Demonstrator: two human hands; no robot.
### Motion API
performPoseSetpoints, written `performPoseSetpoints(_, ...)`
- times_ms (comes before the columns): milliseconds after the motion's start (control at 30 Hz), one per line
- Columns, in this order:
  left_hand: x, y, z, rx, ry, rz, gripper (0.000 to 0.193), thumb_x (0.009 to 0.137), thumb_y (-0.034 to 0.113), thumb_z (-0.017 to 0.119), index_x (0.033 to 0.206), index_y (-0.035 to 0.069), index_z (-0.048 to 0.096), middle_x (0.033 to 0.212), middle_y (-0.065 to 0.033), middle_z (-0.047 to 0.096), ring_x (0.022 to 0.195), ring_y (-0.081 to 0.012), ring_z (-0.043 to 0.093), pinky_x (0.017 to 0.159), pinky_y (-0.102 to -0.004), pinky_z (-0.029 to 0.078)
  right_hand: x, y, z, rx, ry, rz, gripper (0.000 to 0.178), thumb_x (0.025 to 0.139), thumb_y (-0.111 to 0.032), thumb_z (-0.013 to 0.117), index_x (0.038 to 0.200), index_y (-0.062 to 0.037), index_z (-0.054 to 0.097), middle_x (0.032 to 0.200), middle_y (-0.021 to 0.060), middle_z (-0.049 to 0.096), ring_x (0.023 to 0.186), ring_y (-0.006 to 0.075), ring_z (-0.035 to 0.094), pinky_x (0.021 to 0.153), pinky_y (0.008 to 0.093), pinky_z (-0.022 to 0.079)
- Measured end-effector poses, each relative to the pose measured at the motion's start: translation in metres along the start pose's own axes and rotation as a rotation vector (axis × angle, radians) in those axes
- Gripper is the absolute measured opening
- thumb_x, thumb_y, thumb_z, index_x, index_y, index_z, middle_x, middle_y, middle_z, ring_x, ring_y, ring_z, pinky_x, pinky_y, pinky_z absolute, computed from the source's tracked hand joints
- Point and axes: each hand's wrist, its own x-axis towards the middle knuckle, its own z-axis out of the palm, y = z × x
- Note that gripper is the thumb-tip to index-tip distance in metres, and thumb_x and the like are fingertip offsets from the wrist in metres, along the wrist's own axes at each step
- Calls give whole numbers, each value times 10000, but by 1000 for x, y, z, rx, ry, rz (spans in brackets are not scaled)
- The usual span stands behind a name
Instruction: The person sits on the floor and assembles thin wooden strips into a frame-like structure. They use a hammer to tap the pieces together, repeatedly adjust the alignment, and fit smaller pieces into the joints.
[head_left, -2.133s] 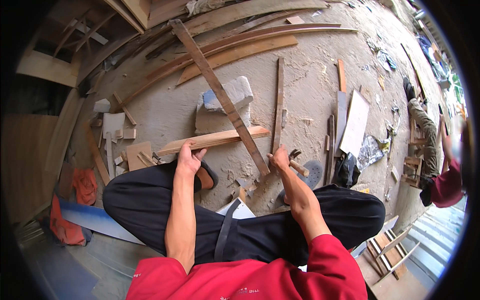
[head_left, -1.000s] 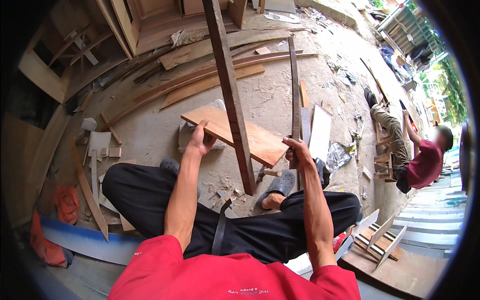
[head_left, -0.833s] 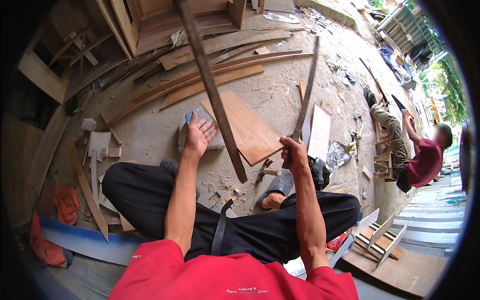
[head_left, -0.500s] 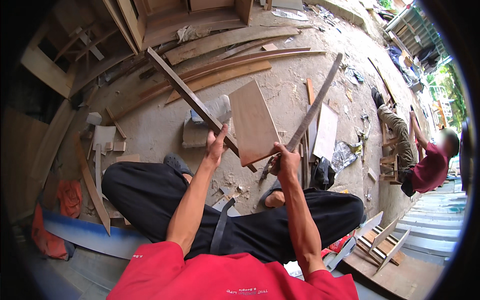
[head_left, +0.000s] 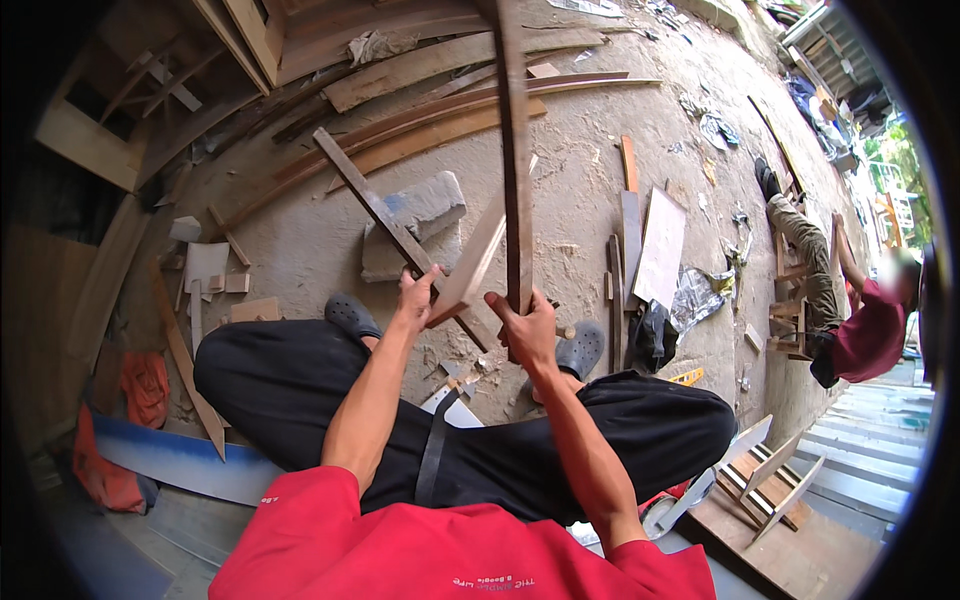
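My left hand (head_left: pixel 418 300) is closed around a dark wooden strip (head_left: pixel 375 205), near its lower end. In my right hand (head_left: pixel 525 325) is a longer dark wooden bar (head_left: pixel 513 150), gripped at its lower end and rising almost straight up in view. Between the two hands a pale wooden board (head_left: pixel 472 265) shows mostly its narrow edge. Its lower corner is beside the fingers of my left hand; whether it is joined to the strip or the bar I cannot tell. All these pieces are above the ground, between my knees.
Grey blocks (head_left: pixel 410 240) stand ahead of my left foot. Long planks (head_left: pixel 440 145) lie across the ground beyond. To the right are a pale board (head_left: pixel 658 245) and crumpled plastic (head_left: pixel 695 298). A person (head_left: pixel 868 330) sits farther right. An orange cloth (head_left: pixel 145 390) lies left.
My right hand has moved left and its bar has swung from leaning right to nearly upright. The board has turned from its broad face to its edge. The left strip has dropped slightly in view.
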Motion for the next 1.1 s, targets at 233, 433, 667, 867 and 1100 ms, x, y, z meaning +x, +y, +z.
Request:
performPoseSetpoints(233,-25,67,18,291,-165,-165,459,935,281,648,1219,-19,449,1105,-120,666,938,-173,631,796,-336,556,32,12,-43,-44,-161,-29,293,904,-301,651,889,-13,600,600,21,545,490,96,532,434,254,417)
performPoseSetpoints(433,-5,75,0,411,-416,-145,516,944,329,631,1247,-45,444,1131,-118,667,977,-174,625,845,-317,531,52,8,-70,154,-354,-37,293,846,-142,381,987,0,595,714,70,594,545,134,553,480,288,466)
performPoseSetpoints(667,6,98,-9,674,-414,-90,566,960,384,595,1241,-84,445,1137,-68,681,990,-125,599,888,-260,472,44,-31,-63,263,-288,-78,333,822,-89,442,1096,31,588,887,89,635,661,139,584,562,283,501)
performPoseSetpoints(867,9,106,-23,599,-413,-98,479,965,345,595,1206,-46,457,1125,-103,680,951,-141,618,857,-272,491,42,-37,-69,379,-334,-28,431,807,-57,496,1224,45,537,998,114,635,703,141,591,583,280,511)
performPoseSetpoints(1100,13,86,-36,494,-313,-45,401,959,276,612,1176,-30,471,1083,-138,683,900,-163,652,783,-299,526,27,-62,-63,432,-346,-34,460,784,-60,530,1234,37,529,1013,120,629,693,139,587,576,275,507)
